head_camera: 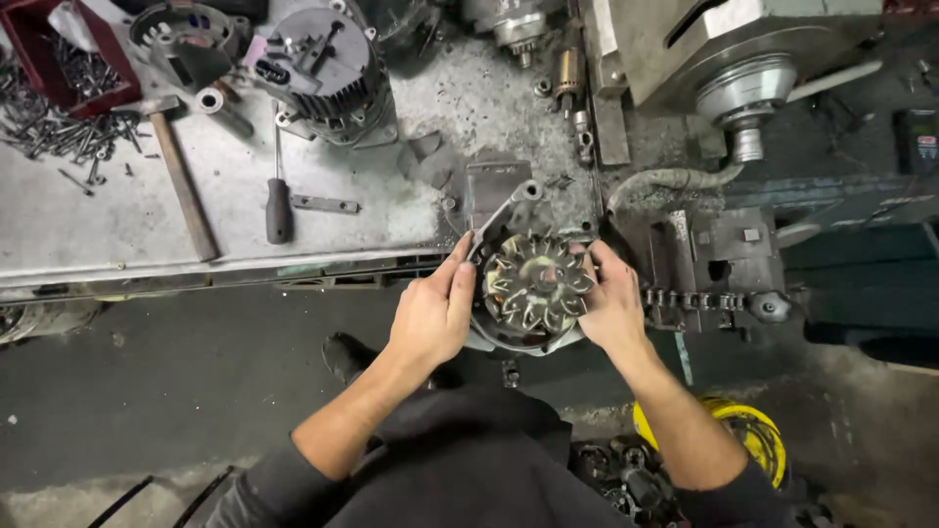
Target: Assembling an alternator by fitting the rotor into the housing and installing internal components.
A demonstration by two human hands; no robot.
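A round alternator point(533, 293) with a brass-coloured fan on its face sits at the bench's front edge, clamped by a vise point(704, 264). My left hand point(435, 313) grips its left side and holds the handle of a wrench point(504, 210), whose ring end points up and away. My right hand point(614, 308) holds the alternator's right rim, fingers touching the fan.
On the metal workbench point(88, 225) lie a hammer point(181, 176), a screwdriver point(278, 200), another alternator point(328, 68), loose screws point(49, 122) and a red bin point(59, 49). A lathe-like machine point(743, 68) stands at the right. A yellow coil point(753, 435) sits on the floor.
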